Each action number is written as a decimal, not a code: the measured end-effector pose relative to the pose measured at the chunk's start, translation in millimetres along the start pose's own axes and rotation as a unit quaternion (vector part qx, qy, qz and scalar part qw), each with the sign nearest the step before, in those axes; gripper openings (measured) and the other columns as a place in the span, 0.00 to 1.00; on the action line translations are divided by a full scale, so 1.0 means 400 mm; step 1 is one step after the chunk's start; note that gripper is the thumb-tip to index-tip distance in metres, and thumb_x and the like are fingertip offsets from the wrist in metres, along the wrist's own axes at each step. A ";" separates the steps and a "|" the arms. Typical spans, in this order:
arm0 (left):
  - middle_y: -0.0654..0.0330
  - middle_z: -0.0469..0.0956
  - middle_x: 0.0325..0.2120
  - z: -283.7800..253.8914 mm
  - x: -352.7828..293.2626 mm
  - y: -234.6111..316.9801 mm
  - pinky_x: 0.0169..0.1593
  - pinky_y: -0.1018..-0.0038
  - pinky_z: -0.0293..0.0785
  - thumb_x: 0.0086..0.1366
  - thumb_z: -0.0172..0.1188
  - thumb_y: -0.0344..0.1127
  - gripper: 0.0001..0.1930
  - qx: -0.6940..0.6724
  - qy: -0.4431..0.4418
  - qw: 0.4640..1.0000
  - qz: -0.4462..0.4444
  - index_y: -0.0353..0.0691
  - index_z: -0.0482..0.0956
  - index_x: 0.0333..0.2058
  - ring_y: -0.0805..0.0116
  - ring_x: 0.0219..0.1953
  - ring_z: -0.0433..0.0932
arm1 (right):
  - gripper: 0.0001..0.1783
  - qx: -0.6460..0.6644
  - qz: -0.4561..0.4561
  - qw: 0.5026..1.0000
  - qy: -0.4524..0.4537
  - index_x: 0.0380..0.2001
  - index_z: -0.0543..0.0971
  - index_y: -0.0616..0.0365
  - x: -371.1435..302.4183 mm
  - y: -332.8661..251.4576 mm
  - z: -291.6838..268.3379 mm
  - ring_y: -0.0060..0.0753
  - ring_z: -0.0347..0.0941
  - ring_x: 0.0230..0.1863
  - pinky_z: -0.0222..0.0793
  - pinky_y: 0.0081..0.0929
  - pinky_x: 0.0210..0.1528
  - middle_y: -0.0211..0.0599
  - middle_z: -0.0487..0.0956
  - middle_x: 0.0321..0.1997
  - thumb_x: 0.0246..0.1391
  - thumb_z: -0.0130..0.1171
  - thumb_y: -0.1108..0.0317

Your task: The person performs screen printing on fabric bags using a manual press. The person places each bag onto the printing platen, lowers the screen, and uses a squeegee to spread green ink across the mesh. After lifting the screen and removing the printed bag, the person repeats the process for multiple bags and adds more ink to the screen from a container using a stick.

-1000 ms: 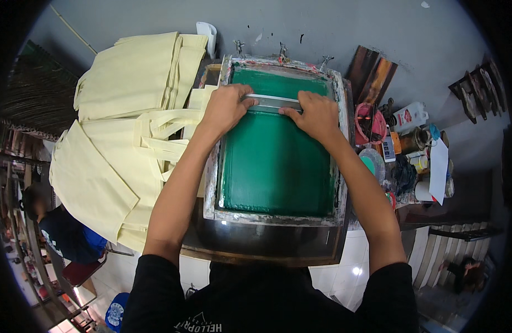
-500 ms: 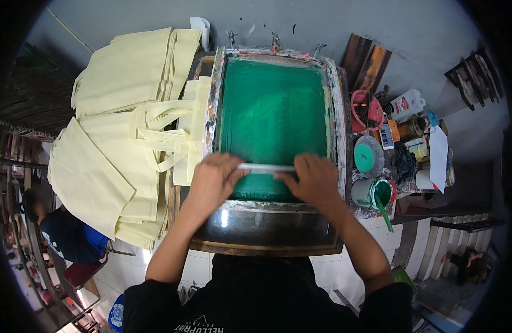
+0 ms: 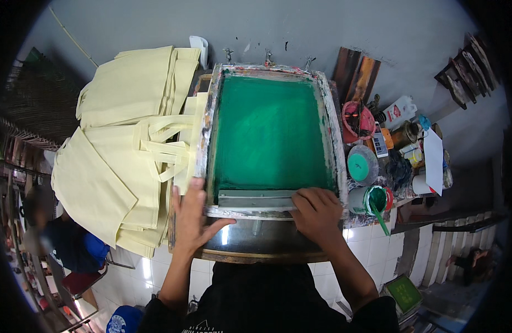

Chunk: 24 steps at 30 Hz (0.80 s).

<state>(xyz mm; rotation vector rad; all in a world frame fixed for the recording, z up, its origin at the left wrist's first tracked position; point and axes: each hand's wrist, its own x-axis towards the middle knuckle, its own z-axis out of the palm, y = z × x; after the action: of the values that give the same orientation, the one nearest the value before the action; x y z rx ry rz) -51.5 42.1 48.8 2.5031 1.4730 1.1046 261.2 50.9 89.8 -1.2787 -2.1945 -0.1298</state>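
A screen-printing frame (image 3: 203, 150), its mesh coated with green ink (image 3: 270, 127), lies on the table before me. Along the mesh's near edge rests a long grey squeegee (image 3: 256, 198). My right hand (image 3: 318, 213) is closed around the squeegee's right end. At the frame's near left corner is my left hand (image 3: 192, 216), fingers and thumb spread, off the squeegee. A cream cloth bag (image 3: 196, 119) sticks out from under the frame's left side, its straps trailing left.
Piled cream cloth bags (image 3: 123, 89) cover the left side. At right stand an ink jar (image 3: 358, 201) with a green stick, a bowl (image 3: 372, 166) of green ink, a pink basket (image 3: 345, 119) and a white jug (image 3: 400, 111). A person (image 3: 75, 244) sits at far left.
The squeegee has come toward me to the mesh's near edge. My left hand has let go of it and moved to the frame's left corner; my right hand keeps hold.
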 end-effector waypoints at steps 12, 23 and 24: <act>0.46 0.73 0.59 0.030 0.188 -0.210 0.71 0.47 0.47 0.62 0.69 0.47 0.37 0.080 -0.130 0.963 -0.224 0.33 0.66 0.64 0.46 0.63 0.67 | 0.08 -0.098 -0.030 0.980 0.170 0.31 0.82 0.54 0.524 0.055 -0.339 0.43 0.77 0.29 0.69 0.39 0.33 0.36 0.81 0.29 0.53 0.69 0.63; 0.47 0.82 0.45 -0.004 0.335 -0.232 0.63 0.56 0.58 0.54 0.75 0.52 0.30 0.068 -0.228 0.922 -0.305 0.31 0.83 0.46 0.51 0.54 0.75 | 0.21 -0.143 0.043 0.974 0.172 0.31 0.84 0.65 0.730 0.109 -0.421 0.55 0.79 0.32 0.72 0.45 0.39 0.54 0.82 0.28 0.55 0.67 0.53; 0.46 0.82 0.44 -0.041 0.336 -0.227 0.63 0.57 0.59 0.55 0.74 0.52 0.30 0.028 -0.190 0.928 -0.320 0.31 0.84 0.45 0.50 0.52 0.76 | 0.21 -0.128 0.059 0.978 0.156 0.31 0.85 0.65 0.750 0.110 -0.419 0.55 0.80 0.32 0.72 0.46 0.39 0.54 0.83 0.28 0.55 0.67 0.53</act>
<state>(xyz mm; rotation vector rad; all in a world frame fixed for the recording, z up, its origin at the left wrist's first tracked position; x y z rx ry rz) -89.4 191.2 102.6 1.8566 1.9712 0.4421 261.6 242.3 378.5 -1.4147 -1.8725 -0.5432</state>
